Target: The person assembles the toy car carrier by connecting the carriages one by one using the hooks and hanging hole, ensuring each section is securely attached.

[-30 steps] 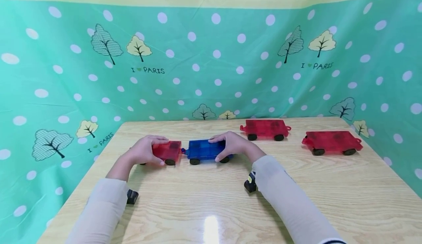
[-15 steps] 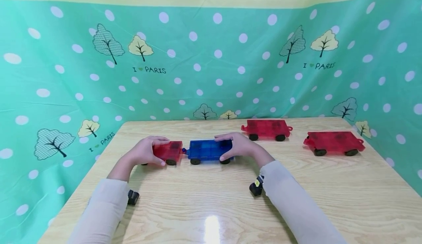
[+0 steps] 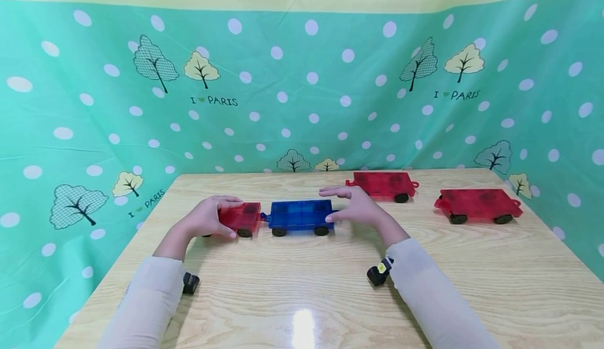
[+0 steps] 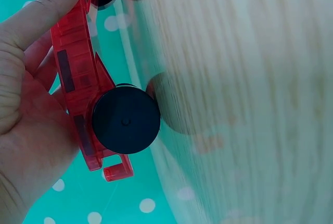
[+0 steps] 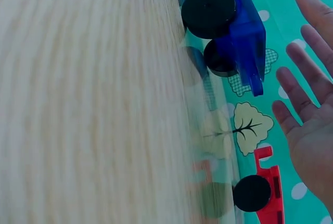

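My left hand (image 3: 212, 217) grips a translucent red toy train car (image 3: 245, 215) across its sides, thumb on the near edge. In the left wrist view the car's black wheel (image 4: 126, 120) and a small red hook (image 4: 119, 169) show beside the palm. A blue toy train car (image 3: 302, 215) stands to its right, joined or touching at the couplings (image 3: 264, 216); I cannot tell which. Just off the blue car's right end, my right hand (image 3: 356, 207) has its fingers spread, holding nothing. In the right wrist view those fingers are apart from the blue car (image 5: 244, 31).
Two more red cars stand at the back right: one red car (image 3: 384, 184) by the rear edge, another red car (image 3: 478, 204) farther right. A wooden tabletop (image 3: 283, 275) lies beneath, and a green dotted cloth (image 3: 302, 87) hangs behind it.
My right hand has let go of the blue car and moved right, its fingers opening. The left hand still grips the red car, and the blue car stays in place beside it.
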The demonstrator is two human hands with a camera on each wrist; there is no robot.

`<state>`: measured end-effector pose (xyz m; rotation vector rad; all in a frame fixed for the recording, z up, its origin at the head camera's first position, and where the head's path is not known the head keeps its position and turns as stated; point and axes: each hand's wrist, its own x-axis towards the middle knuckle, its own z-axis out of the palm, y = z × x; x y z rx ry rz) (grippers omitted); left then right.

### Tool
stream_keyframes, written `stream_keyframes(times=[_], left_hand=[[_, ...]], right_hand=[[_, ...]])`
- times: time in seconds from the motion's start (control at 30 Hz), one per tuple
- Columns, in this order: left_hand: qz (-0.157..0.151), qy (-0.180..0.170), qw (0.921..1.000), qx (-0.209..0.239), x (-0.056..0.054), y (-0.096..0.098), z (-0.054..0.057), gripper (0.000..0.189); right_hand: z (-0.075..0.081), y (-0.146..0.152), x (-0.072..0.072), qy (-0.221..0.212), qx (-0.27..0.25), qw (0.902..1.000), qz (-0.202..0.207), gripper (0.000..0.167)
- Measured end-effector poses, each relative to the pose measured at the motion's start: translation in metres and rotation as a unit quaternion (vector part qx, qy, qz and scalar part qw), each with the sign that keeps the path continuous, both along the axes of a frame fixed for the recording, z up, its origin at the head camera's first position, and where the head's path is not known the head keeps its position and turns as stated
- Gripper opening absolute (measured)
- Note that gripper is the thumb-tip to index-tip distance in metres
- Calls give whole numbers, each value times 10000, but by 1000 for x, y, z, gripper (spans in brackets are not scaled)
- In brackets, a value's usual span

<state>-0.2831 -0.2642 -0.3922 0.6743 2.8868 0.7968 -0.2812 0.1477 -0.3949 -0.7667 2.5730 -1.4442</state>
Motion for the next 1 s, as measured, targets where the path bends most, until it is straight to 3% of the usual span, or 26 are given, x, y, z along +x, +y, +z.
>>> stream_keyframes(times=[0.4,0.6,1.0], left_hand=[[-12,-1,10000,6,-1,0,-1,83],[33,-61,10000,54,0,0,-1,82],[62,-64,10000,33,3,0,1,82]], right_hand=[[1,11,7,36,-184,9998,33,60],[6,23,14,208,-289,9993,-142,59],[14,46,21,433,-769,9958,-256,57]])
